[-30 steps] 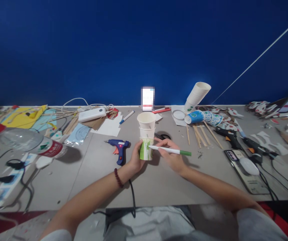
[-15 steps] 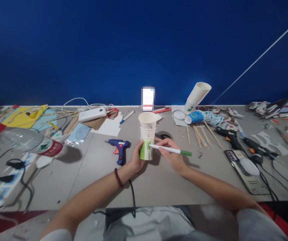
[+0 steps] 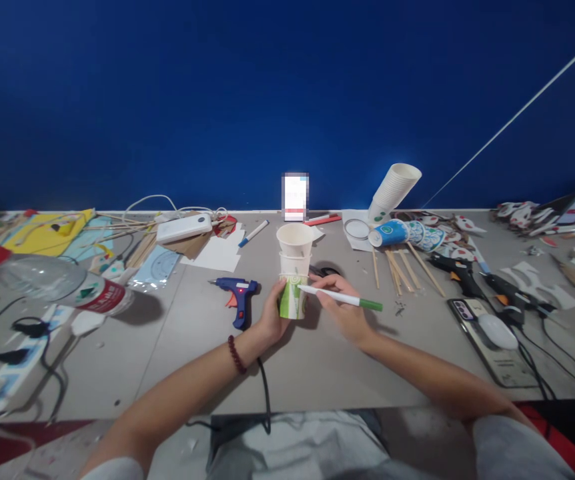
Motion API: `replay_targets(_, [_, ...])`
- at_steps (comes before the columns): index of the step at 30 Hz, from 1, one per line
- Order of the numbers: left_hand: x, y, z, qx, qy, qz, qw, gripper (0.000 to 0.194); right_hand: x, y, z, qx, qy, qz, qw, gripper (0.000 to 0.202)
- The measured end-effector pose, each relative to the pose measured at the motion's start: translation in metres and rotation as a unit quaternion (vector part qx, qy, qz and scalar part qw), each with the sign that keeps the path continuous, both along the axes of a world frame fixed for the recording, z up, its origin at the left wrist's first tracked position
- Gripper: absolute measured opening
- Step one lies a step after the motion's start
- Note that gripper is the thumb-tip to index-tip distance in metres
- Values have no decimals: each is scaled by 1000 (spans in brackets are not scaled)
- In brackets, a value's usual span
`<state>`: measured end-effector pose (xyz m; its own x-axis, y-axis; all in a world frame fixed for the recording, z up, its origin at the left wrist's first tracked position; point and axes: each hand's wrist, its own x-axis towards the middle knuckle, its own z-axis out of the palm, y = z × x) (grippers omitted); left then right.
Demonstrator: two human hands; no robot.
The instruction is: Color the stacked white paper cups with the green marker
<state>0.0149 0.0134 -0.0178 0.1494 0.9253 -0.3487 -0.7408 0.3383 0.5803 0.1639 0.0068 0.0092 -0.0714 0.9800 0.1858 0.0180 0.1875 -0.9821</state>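
White marker (image 3: 342, 298), pinched in my right hand (image 3: 346, 316), is pointing left at stacked paper cups (image 3: 295, 265) my left hand (image 3: 270, 319) is gripping.

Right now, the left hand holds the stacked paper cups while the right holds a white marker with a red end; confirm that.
One detail is wrong: the head view shows that the white marker has a green end, not red.

Seen from the green patterned cup (image 3: 290, 305), the desk (image 3: 182, 360) has three glue guns: one blue gun (image 3: 240, 297) at nine o'clock, two black guns (image 3: 456, 267) (image 3: 510, 293) near three o'clock. There is also one bottle (image 3: 62, 283) at nine o'clock, and one blue-and-white marker (image 3: 253, 233) at eleven o'clock.
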Motion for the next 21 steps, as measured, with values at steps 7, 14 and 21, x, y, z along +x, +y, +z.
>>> replay_targets(7, [0,0,2,-6,-7,5,1000,33,1,0,-2,1,-7,10,1000,14])
replay_targets(14, [-1,-1,0,-22,-6,15,1000,34,3,-2,-3,8,-16,26,1000,13])
replay_targets(21, [1,0,2,-11,-9,17,1000,32,1,-1,-2,3,-15,7,1000,11])
